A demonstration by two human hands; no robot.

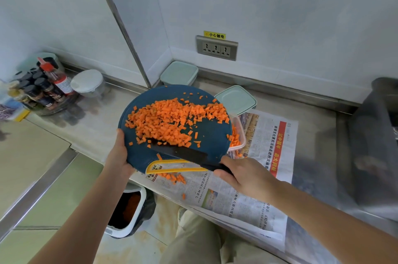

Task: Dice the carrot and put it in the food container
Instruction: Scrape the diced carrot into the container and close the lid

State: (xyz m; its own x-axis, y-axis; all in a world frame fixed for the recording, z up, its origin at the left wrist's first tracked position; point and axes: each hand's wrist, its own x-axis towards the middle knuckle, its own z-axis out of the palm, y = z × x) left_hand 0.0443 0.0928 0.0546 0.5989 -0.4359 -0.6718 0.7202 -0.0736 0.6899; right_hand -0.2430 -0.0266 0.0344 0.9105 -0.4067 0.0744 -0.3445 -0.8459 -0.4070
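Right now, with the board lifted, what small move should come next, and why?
Probably sweep the knife slowly through the diced carrot toward the right edge of the cutting board. The left hand holds the board tilted over the food container, the right hand grips the knife below the pile, and some pieces already lie on the newspaper.

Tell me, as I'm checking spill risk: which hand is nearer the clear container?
Right. The right hand, gripping the knife, is just in front of the clear container; the left hand holds the board's opposite edge.
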